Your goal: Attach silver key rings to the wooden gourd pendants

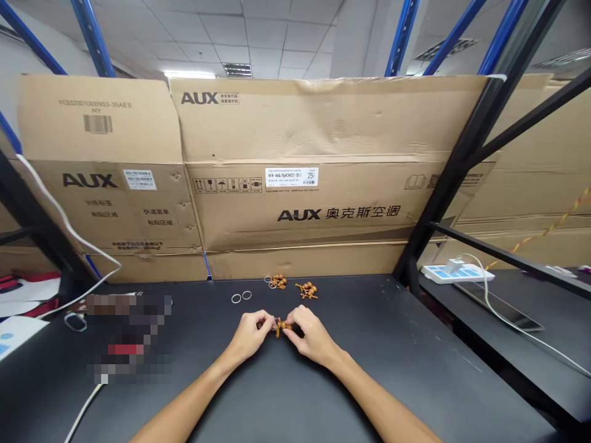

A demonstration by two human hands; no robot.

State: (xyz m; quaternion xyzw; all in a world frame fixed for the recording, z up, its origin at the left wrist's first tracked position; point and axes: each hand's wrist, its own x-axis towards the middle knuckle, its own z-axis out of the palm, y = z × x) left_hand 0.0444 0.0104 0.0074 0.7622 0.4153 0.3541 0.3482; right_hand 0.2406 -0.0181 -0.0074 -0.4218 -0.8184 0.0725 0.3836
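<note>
A small orange-brown beaded trinket (283, 325) is held between my two hands, low over the dark table. My left hand (253, 332) pinches its left end, where a small dark part shows. My right hand (308, 332) grips the beaded body with thumb and fingers. Beyond my hands lie two silver rings (236, 298). A pile of similar trinkets with rings (278, 281) sits behind them, and another pile of trinkets (308, 290) is to its right.
Cardboard sheets (295, 135) stand along the back of the table (277, 394). Blurred items and a white cable (83, 409) lie at left. A black frame post (455, 166) rises at right, with a power strip (457, 272) beyond it.
</note>
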